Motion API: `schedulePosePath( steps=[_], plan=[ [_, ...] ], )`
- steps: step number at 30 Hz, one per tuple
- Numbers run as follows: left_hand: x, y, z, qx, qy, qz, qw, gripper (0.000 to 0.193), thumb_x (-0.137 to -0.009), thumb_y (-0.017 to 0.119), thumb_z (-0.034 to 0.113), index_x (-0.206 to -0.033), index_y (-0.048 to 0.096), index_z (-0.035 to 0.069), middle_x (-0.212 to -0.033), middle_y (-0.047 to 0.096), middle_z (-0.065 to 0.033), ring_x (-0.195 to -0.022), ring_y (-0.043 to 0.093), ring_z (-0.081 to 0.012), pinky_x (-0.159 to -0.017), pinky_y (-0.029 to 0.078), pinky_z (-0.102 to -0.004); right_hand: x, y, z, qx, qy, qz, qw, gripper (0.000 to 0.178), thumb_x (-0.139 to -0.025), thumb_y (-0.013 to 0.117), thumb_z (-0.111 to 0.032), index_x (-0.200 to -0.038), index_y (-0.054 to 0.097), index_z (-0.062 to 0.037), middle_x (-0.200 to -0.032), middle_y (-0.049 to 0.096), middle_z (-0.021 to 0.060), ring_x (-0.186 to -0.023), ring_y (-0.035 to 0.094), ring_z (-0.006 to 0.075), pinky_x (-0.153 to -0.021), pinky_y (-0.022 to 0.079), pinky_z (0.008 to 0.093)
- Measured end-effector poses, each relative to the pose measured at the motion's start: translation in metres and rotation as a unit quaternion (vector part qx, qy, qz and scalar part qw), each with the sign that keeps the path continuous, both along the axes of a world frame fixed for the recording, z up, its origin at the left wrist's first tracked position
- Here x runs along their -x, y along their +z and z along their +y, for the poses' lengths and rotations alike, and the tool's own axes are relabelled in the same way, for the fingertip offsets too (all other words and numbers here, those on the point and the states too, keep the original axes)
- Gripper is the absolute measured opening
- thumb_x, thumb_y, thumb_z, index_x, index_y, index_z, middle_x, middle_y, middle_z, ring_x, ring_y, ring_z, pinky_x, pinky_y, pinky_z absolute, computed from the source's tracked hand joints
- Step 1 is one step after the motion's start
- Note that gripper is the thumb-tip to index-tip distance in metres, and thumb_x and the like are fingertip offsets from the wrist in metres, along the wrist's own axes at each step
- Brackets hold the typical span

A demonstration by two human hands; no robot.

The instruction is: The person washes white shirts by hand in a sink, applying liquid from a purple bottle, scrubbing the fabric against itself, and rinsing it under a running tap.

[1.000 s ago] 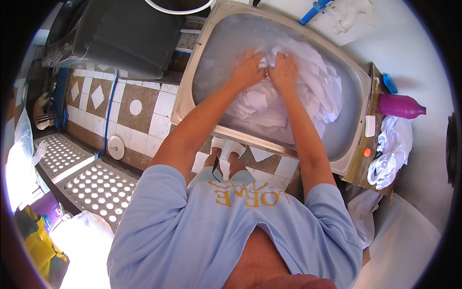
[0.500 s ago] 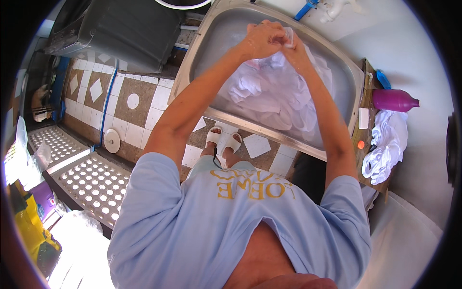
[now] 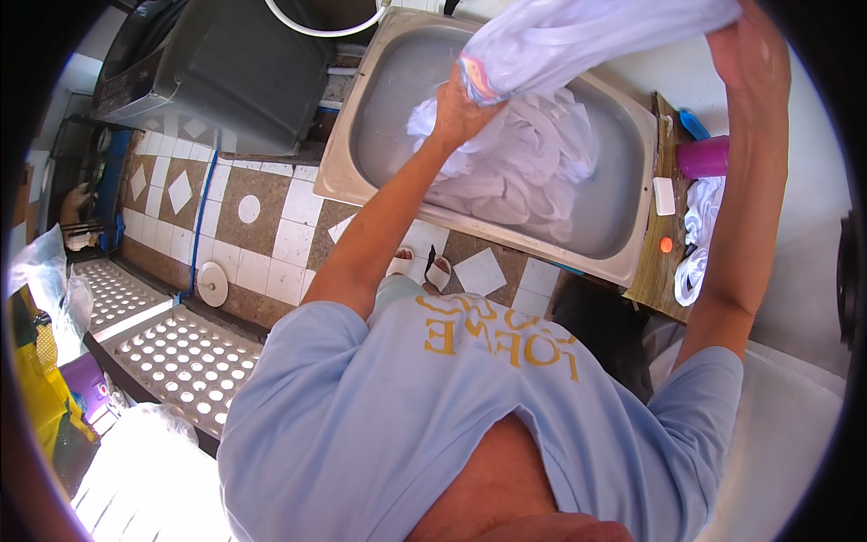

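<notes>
A wet white garment (image 3: pixel 601 41) with a small coloured print at its near end hangs stretched in the air above the sink. My left hand (image 3: pixel 465 113) is closed around the printed end, over the sink's far left part. Out to the far right, my right hand (image 3: pixel 750 56) is raised at the garment's other end and appears closed on it; some of its fingers are hidden. Below, a heap of white laundry (image 3: pixel 533 172) lies in cloudy water in the metal sink (image 3: pixel 361 188).
Right of the sink, a wooden board (image 3: pixel 648 291) carries a purple bottle (image 3: pixel 700 157), a white bar (image 3: pixel 665 196), an orange cap (image 3: pixel 666 245) and white cloth (image 3: pixel 694 237). A dark grey appliance (image 3: pixel 239 86) stands at the left, with a white hose (image 3: pixel 334 32) nearby.
The hands were together over the sink, gripping wet cloth. Now they are far apart: my right hand has swung up and right, and the garment has come out of the water between them.
</notes>
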State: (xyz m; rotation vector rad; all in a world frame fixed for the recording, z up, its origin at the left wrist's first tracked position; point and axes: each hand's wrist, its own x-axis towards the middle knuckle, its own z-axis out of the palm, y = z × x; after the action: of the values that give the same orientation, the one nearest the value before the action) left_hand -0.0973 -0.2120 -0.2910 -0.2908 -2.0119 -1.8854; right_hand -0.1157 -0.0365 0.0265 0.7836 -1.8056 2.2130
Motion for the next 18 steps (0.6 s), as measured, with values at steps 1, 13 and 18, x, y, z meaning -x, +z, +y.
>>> schedulePosePath(
  steps=[1, 13, 18],
  plan=[
    [0.006, -0.003, -0.01, 0.009, -0.011, -0.018, 1.0, 0.08, -0.065, 0.081, 0.032, -0.129, 0.042, 0.004, -0.115, 0.06, -0.0155, -0.096, 0.063, -0.0278, -0.091, 0.044, -0.038, -0.017, -0.002, -0.001, -0.031, -0.095, 0.013, 0.995, 0.032, -0.084, 0.067, -0.018, -0.109, 0.058, -0.0014, -0.099, 0.063, 0.0068, -0.093, 0.061, 0.0169, -0.084, 0.048, 0.0303],
    [0.071, 0.122, -0.019, 0.389, -0.123, -0.031, 0.913, 0.057, -0.069, 0.074, 0.034, -0.115, 0.057, 0.006, -0.117, 0.059, -0.0195, -0.103, 0.059, -0.0322, -0.088, 0.047, -0.0403, -0.019, -0.24, 0.023, -0.481, -0.129, -0.121, 0.859, 0.079, -0.07, 0.079, -0.037, -0.13, 0.043, 0.0002, -0.12, 0.056, 0.0198, -0.102, 0.057, 0.027, -0.088, 0.046, 0.0374],
    [0.042, 0.182, -0.018, 0.297, -0.246, 0.132, 0.913, 0.054, -0.081, 0.061, 0.02, -0.128, 0.041, 0.002, -0.118, 0.054, -0.0199, -0.101, 0.058, -0.0303, -0.084, 0.047, -0.0375, -0.029, -0.187, -0.056, -0.069, -0.123, 0.003, 0.99, 0.098, -0.065, 0.084, -0.012, -0.141, 0.022, -0.0034, -0.117, 0.053, 0.0169, -0.098, 0.059, 0.024, -0.083, 0.049, 0.0326]
  ],
)
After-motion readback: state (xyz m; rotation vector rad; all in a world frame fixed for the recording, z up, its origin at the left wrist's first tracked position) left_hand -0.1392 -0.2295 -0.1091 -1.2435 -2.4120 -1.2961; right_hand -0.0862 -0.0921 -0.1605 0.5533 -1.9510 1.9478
